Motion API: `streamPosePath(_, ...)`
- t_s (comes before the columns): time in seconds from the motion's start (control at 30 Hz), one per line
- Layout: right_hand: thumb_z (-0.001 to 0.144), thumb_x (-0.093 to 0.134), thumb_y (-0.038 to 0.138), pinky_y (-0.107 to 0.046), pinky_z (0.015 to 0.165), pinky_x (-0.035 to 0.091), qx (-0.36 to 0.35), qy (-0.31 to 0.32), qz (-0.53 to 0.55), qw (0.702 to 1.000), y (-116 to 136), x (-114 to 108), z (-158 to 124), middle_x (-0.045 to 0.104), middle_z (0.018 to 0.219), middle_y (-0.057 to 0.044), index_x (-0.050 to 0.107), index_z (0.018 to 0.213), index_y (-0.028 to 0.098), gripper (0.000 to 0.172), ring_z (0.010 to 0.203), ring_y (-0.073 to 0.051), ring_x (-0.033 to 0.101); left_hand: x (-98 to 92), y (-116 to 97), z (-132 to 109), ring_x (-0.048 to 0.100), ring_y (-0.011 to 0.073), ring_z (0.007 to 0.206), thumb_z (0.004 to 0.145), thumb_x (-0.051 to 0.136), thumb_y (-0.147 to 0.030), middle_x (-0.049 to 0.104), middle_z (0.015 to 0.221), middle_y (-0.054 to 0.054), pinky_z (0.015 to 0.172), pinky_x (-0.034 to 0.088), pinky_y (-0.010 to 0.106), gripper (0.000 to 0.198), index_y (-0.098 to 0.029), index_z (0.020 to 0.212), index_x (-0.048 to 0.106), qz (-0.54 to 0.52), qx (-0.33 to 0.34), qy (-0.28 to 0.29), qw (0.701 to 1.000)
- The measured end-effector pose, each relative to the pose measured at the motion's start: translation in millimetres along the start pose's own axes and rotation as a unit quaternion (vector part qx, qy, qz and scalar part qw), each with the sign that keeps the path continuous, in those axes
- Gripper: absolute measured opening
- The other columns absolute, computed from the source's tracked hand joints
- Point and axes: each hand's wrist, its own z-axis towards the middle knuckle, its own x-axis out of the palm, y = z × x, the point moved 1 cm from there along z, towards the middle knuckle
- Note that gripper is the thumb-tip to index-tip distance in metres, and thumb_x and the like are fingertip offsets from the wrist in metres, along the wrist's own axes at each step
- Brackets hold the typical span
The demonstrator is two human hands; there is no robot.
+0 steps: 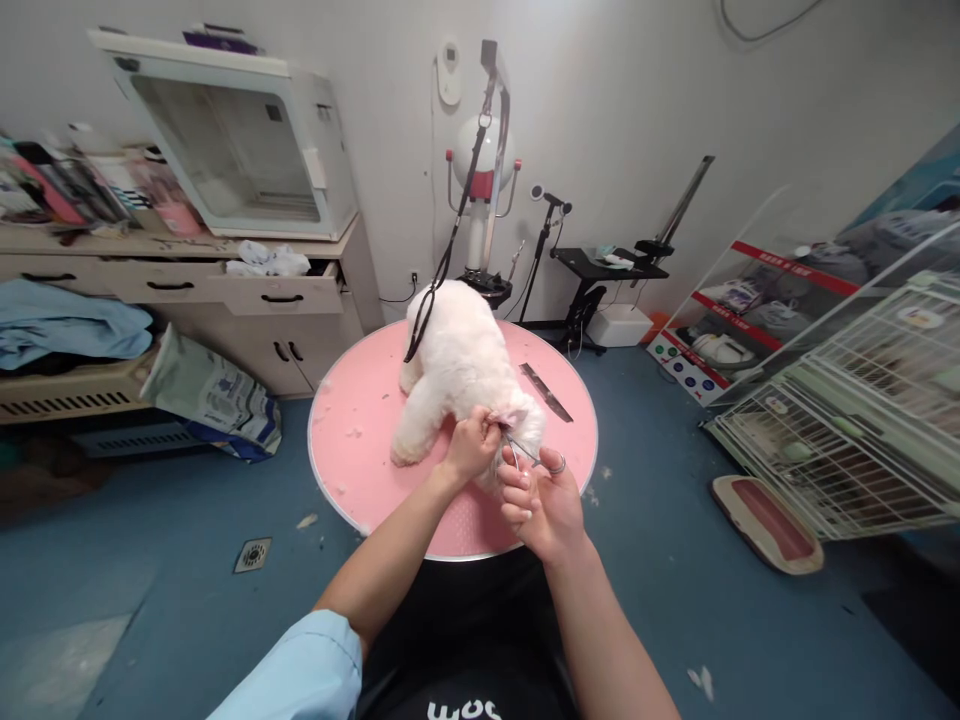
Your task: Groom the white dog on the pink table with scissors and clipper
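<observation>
A fluffy white dog (465, 345) is on a round pink grooming table (345, 420), its head low at the table's near right side. My left hand (474, 442) is closed, its fingers pinching the dog's ear (511, 412), whose pink inner side shows. In my right hand (551, 505) is a slim silver ring-handled tool (525, 450), scissors or forceps; I cannot tell which. Its thin tip points left and reaches the ear by my left fingertips. A dark comb (546, 392) lies on the table beyond the dog's head.
A black leash loop (442, 290) hangs from a metal arm over the dog's rear. Cut tufts of hair lie on the table and floor. A cabinet (315, 335) with drawers partly out stands left. Wire cages (862, 430) and a litter tray (769, 525) are at right.
</observation>
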Motion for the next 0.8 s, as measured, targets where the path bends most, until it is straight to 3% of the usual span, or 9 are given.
streamPosePath(0.2, 0.088, 0.058, 0.036, -0.015, 0.041, 0.029, 0.029, -0.022, -0.031, 0.999, 4, 6, 7, 0.05, 0.065, 0.009, 0.057, 0.101, 0.017, 0.023, 0.04, -0.002, 0.032, 4.2, 2, -8, 0.058, 0.0169, 0.057, 0.088, 0.046, -0.023, 0.059, 0.065, -0.001, 0.053, 0.037, 0.027, 0.003, -0.022, 0.085, 0.047, 0.027, -0.007, -0.019, 0.999)
streamPosePath(0.4, 0.086, 0.063, 0.029, -0.013, 0.036, 0.022, 0.038, -0.094, -0.08, 0.992, 5, 16, 6, 0.048, 0.059, 0.011, 0.055, 0.095, 0.018, 0.017, 0.036, 0.0, 0.026, 13.1, 11, -19, 0.058, 0.0172, 0.055, 0.09, 0.047, -0.028, 0.059, 0.063, -0.001, 0.052, 0.035, 0.026, 0.006, -0.022, 0.089, 0.048, 0.006, 0.007, -0.044, 0.999)
streamPosePath(0.63, 0.072, 0.077, 0.033, -0.013, 0.032, 0.009, -0.014, -0.167, -0.197, 0.966, -7, 19, 2, 0.038, 0.051, 0.015, 0.052, 0.098, 0.02, 0.038, 0.035, 0.0, 0.013, 18.9, 17, -25, 0.054, 0.0166, 0.052, 0.087, 0.048, -0.027, 0.056, 0.059, -0.003, 0.051, 0.034, 0.026, 0.007, -0.022, 0.091, 0.048, -0.037, -0.006, -0.075, 0.996)
streamPosePath(0.8, 0.071, 0.078, 0.034, -0.014, 0.034, 0.006, -0.033, -0.158, -0.214, 0.963, -13, 19, -9, 0.037, 0.051, 0.015, 0.052, 0.102, 0.022, 0.042, 0.036, -0.001, 0.011, 18.8, 13, -28, 0.055, 0.0155, 0.053, 0.088, 0.049, -0.025, 0.056, 0.061, -0.003, 0.052, 0.035, 0.025, 0.004, -0.022, 0.09, 0.047, -0.07, -0.044, -0.068, 0.994)
